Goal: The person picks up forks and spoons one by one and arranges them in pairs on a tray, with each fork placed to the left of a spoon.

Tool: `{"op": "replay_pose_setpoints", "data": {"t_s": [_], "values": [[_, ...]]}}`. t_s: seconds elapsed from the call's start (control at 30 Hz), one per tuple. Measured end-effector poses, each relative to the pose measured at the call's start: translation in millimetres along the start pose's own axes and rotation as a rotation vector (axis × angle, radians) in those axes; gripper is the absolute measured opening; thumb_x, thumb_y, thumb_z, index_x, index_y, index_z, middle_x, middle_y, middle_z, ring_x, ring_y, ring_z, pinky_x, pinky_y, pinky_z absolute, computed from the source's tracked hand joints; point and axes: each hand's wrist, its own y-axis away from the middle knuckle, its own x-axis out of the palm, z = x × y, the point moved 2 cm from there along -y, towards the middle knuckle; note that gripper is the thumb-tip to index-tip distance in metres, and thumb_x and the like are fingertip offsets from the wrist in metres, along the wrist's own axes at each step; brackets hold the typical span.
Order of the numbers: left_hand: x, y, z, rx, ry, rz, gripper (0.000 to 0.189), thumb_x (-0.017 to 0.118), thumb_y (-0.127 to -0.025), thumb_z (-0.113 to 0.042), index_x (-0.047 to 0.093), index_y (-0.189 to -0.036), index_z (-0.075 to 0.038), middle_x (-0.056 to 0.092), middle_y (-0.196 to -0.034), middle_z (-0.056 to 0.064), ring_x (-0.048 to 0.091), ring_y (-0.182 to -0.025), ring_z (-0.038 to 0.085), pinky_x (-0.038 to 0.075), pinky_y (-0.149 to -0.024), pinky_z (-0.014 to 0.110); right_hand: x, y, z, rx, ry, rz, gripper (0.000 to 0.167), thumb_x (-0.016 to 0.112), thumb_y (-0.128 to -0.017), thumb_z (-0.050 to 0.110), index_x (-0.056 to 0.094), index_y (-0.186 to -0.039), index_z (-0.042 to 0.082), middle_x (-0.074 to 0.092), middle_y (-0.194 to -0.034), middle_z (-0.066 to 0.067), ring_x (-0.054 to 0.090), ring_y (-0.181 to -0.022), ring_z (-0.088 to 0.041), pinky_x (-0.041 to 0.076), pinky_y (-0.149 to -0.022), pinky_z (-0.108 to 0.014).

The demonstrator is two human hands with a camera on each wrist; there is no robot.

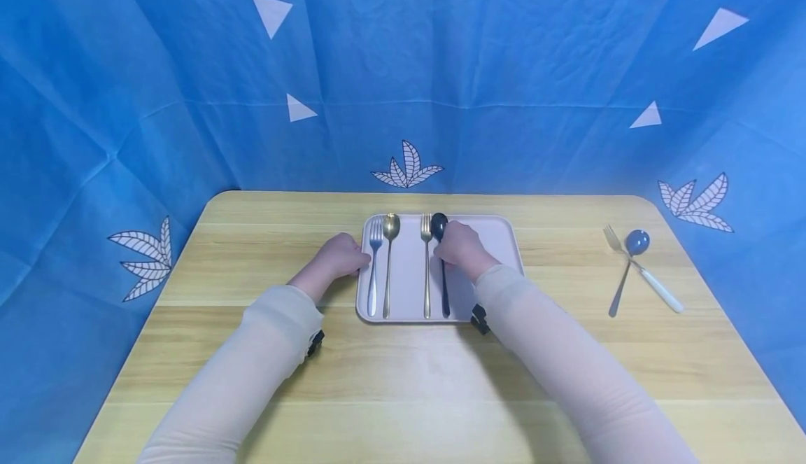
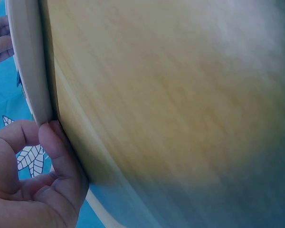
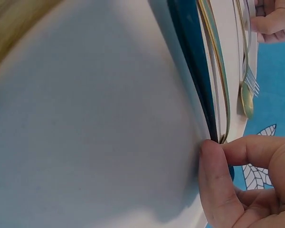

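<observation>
A pale rectangular tray lies on the wooden table. At its left edge, my left hand pinches the rim between thumb and fingers; the left wrist view shows this hand close up. My right hand pinches a black spoon near its neck, bowl pointing away from me. Just left of that spoon lies a gold fork. Over on the tray's left side are a silver fork and a gold spoon, roughly parallel. The right wrist view shows the dark spoon handle leading into my fingertips.
On the right of the table, a spoon with a metal handle and a white-handled fork lie crossed. A blue patterned cloth hangs behind the table and at its sides.
</observation>
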Motion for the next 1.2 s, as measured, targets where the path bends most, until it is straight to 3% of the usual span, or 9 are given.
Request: {"op": "replay_pose_setpoints", "data": {"t_s": [0.73,1.2], "values": [[1.3,-0.7,0.7,-0.021,0.016,-0.001,0.031,0.06,-0.087,-0.016,0.047,-0.059,-0.013,0.047,-0.053,-0.001,0.039,-0.046,0.015,0.038,-0.05,0.029,-0.3,-2.1,-1.1,0.019,-0.014,0.011,0.029,0.064,-0.086,0.007,0.061,-0.112,-0.005,0.067,-0.086,-0.014,0.066,-0.072,-0.023,0.05,-0.063,-0.031],[1.0,-0.3,0.2,-0.04,0.018,-0.003,0.029,0.061,-0.086,-0.017,0.048,-0.061,-0.013,0.047,-0.053,-0.001,0.041,-0.047,0.015,0.039,-0.052,0.03,0.7,-4.3,-2.5,0.029,0.004,0.008,0.029,0.066,-0.084,0.008,0.062,-0.11,-0.006,0.068,-0.081,-0.012,0.067,-0.072,-0.023,0.052,-0.069,-0.034]]}}
